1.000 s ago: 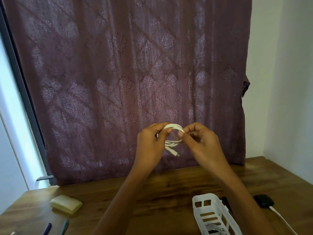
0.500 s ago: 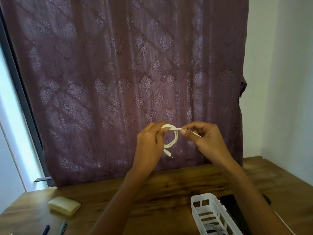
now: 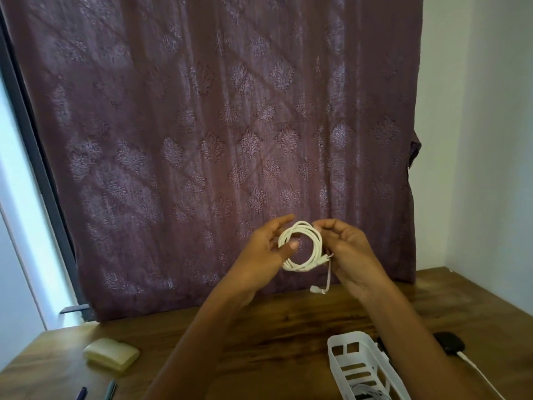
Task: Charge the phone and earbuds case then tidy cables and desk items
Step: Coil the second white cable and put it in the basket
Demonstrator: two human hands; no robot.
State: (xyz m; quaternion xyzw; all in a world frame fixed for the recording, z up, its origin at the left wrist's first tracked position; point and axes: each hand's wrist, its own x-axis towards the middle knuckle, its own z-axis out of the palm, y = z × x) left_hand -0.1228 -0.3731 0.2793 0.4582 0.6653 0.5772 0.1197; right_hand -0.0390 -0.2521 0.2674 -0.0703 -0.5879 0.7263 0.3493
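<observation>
White cable coil [image 3: 317, 241] faces camera, tail down — left hand [image 3: 259, 255], right hand [image 3: 352, 255] pinching rim.

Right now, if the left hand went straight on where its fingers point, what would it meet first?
The left hand holds the white cable coil; going on, it would probably meet the right hand across the loop, otherwise the curtain. Depth is unclear.

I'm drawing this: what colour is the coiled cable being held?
The thin coiled cable is white; head view.
</observation>
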